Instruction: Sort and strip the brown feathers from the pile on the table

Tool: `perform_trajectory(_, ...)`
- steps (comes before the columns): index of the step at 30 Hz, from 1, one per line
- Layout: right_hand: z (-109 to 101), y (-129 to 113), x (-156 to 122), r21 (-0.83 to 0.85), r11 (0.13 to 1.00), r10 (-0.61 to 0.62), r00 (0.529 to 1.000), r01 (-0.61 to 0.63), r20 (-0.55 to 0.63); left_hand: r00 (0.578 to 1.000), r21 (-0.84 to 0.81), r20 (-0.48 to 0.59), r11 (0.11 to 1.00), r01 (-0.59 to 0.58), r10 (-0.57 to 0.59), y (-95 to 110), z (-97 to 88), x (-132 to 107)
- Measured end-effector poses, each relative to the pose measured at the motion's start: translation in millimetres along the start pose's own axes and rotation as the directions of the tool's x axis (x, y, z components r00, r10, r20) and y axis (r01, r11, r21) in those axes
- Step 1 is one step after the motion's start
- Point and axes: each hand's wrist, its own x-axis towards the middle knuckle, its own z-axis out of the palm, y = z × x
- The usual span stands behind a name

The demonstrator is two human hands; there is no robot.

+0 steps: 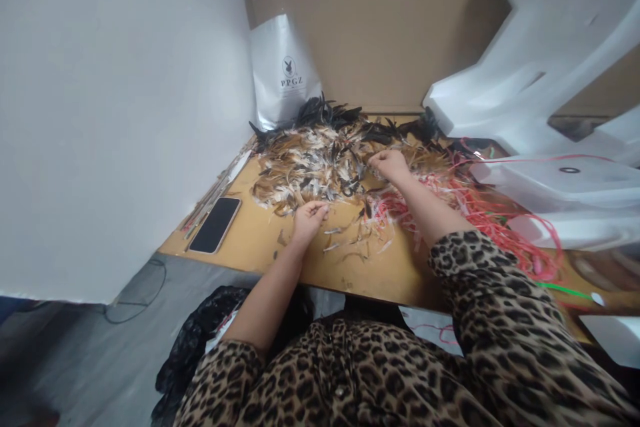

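A wide heap of feathers, brown, white and black, covers the back of the wooden table. My left hand is at the heap's front edge, thumb and fingers pinched together; whatever is between them is too small to make out. Farther back, my right hand reaches over the right part of the heap with its fingertips closed among the feathers. What they grip is blurred. Several loose feathers lie on the table between my hands and the front edge. Under my right forearm spreads a tangle of red string.
A phone lies at the table's left edge, by a white panel. Behind the heap stands a silver-white bag. White plastic pieces crowd the right side. Below the table is a black plastic bag.
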Motion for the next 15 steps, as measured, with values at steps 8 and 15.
perform_trajectory(8,32,-10,4,-0.355,0.935,0.018,0.996,0.015,0.090,1.000,-0.008,-0.022,1.000,0.007,-0.007,7,0.6,-2)
perform_trajectory(15,53,-29,-3,-0.253,0.967,0.019,0.983,0.029,0.182,1.000,-0.033,-0.028,0.999,0.002,-0.003,8,1.1,-2)
